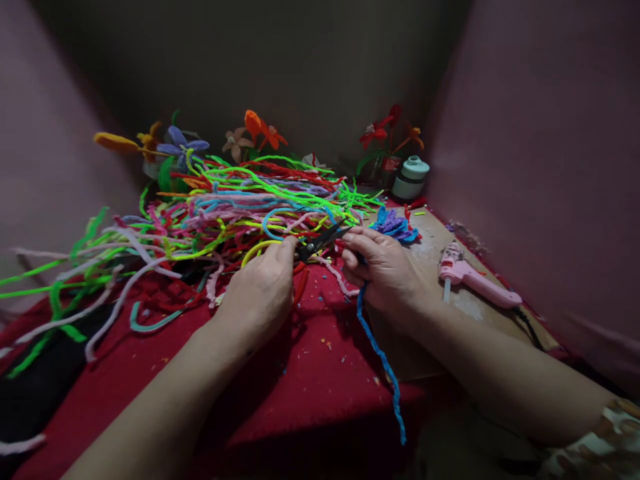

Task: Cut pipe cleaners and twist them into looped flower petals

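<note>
My left hand [267, 283] is closed on a pair of black scissors [313, 249], whose blades are parted and point right, toward my other hand. A blue pipe cleaner [379, 353] hangs down from my right hand [383, 270], whose fingers are curled round its upper part. The scissor tips are close to my right fingertips; whether they touch anything there I cannot tell. Just behind the right hand lies a blue and purple pipe-cleaner flower [395, 225].
A big heap of coloured pipe cleaners [250, 200] covers the back left of the red cloth [320, 373]. On the right, a pink glue gun [473, 280] rests on a brown board [425, 240]. Behind stand fuzzy flowers [263, 130] and a pale green-capped bottle [411, 178].
</note>
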{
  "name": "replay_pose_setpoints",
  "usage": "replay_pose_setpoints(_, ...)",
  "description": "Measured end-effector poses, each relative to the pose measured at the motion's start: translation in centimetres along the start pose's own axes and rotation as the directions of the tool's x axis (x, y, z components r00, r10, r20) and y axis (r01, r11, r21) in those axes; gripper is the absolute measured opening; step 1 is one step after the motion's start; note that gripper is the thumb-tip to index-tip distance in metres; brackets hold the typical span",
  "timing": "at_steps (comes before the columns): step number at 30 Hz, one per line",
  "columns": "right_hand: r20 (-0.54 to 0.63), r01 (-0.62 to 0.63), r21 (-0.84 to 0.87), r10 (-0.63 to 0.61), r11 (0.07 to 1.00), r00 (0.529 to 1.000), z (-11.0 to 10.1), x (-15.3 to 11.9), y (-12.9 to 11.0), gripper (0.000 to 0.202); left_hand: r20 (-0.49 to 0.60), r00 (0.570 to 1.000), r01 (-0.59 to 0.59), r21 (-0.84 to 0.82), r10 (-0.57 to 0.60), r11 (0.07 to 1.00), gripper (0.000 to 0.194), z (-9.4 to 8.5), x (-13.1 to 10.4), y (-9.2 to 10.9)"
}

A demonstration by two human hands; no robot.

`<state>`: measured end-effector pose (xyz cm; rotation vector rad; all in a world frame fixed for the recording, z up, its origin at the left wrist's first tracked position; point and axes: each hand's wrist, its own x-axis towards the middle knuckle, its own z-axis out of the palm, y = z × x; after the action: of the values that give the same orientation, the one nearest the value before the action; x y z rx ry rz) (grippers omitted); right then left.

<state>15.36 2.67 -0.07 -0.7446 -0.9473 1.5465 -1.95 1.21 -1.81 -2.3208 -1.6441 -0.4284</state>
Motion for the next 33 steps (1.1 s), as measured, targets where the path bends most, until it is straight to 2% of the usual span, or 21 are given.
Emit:
replay_pose_setpoints(12,0.054,0.038,0.019,-0.039,0.999,0.998,0.0,-0.2,-0.2,0.006,-0.007,1.0,-0.024,0.008,0.024,1.0,0.047,0.1,0.1,-0.1)
replay_pose_setpoints(26,0.009,-0.004,0.001,0.004,1.0,1.0,0.0,-0.2,0.1,0.005,0.025,0.999,0.038,0.062,-0.04,0.997,0.045,-0.8,-0.1,0.2)
replay_pose_setpoints(33,-0.011,-0.019,-0.007,0.019,1.0,1.0,0.1,-0.2,-0.1,0.007,0.055,0.998,0.014,0.104,-0.02,0.994,0.046,-0.9,-0.1,0.3)
